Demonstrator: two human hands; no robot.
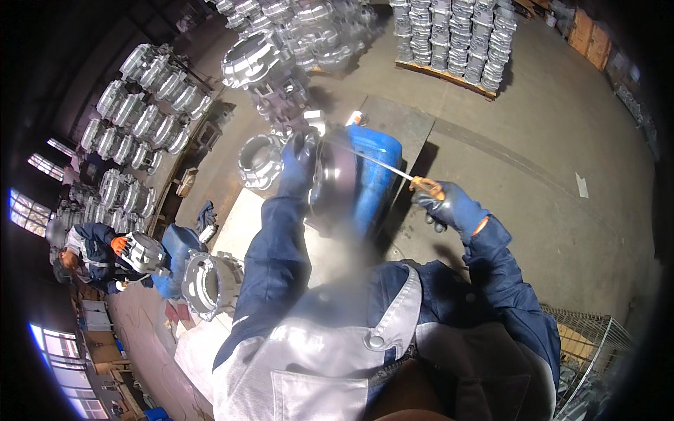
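My right hand (453, 208), in a dark blue glove, is closed around the orange handle of a long thin tool (425, 186). Its narrow metal shaft points left over a blue plastic drum (379, 158) to a round metal casting (335, 179); whether it is a file or a screwdriver I cannot tell. The casting stands on its side against the drum, its inner wall in shadow. At the casting's far left edge, my gloved left hand (300, 149) grips the rim. The tool's tip is hard to make out near that rim.
Ring-shaped castings (260, 161) stand beyond my left arm, and another casting (209, 284) sits nearer. At left, a co-worker in orange gloves (119, 245) handles a casting (146, 252). Stacked castings (456, 38) fill a far pallet. A wire cage (586, 351) is at lower right.
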